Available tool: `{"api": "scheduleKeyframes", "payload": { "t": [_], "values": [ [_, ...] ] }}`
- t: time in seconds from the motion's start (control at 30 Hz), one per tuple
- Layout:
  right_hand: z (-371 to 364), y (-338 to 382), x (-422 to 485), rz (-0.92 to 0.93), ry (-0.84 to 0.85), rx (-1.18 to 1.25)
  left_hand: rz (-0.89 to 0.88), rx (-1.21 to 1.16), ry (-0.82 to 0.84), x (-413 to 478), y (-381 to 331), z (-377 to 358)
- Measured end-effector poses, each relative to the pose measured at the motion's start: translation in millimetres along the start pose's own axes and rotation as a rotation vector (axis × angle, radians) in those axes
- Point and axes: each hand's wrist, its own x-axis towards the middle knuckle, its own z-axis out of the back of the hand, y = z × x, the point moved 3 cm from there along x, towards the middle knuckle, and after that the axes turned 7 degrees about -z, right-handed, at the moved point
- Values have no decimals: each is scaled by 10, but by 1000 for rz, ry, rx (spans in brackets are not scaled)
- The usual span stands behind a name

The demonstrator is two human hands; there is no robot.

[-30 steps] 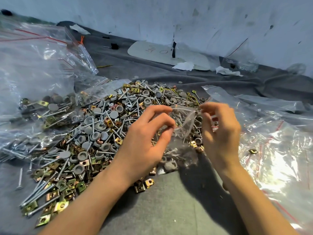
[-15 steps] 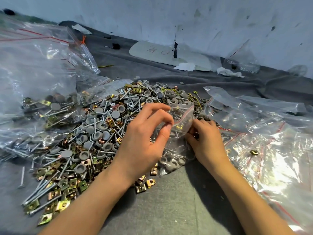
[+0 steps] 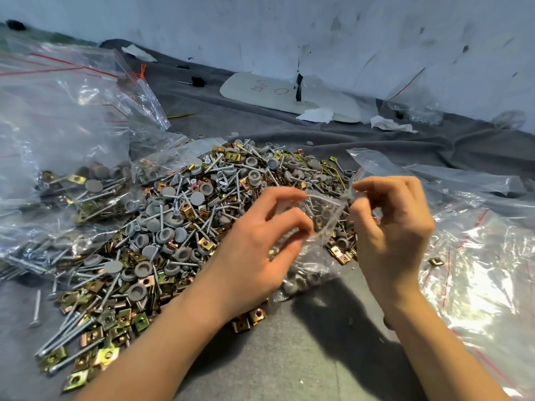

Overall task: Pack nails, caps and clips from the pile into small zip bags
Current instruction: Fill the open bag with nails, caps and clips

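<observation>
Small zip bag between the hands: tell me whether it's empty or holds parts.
Holds parts. Grey caps show through the small zip bag at its lower end; left hand and right hand pinch its top.

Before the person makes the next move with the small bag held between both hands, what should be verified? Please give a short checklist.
1. Left hand grips the small zip bag: ok.
2. Right hand pinches the bag's opposite edge: ok.
3. Grey caps already lie in the bag's bottom: ok.
4. Bag mouth sealed: cannot tell, blurred.
5. Pile lies right beside the left hand: ok.
6. All three kinds of part inside the bag: cannot tell.
</observation>
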Motion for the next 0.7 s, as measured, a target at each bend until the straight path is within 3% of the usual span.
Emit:
{"api": "scheduleKeyframes", "payload": {
  "t": [0.07,0.17,0.3,0.47,0.53,0.7],
  "values": [
    [57,88,-18,90,-104,16,-3,6,107,-16,-11,-34],
    [65,219,-94,194,-83,54,-25,17,162,-22,-30,-49],
    [-19,263,-152,303,69,-20,-44,-7,101,-3,-32,-30],
    [-16,93,-42,187,-20,-90,27,15,-19,-9,24,-20],
    [-50,-31,-21,94,76,-168,56,13,-114,1,24,5],
    [-244,-304,-128,-107,577,-368,107,37,-322,-1,28,110]
  ]
}}
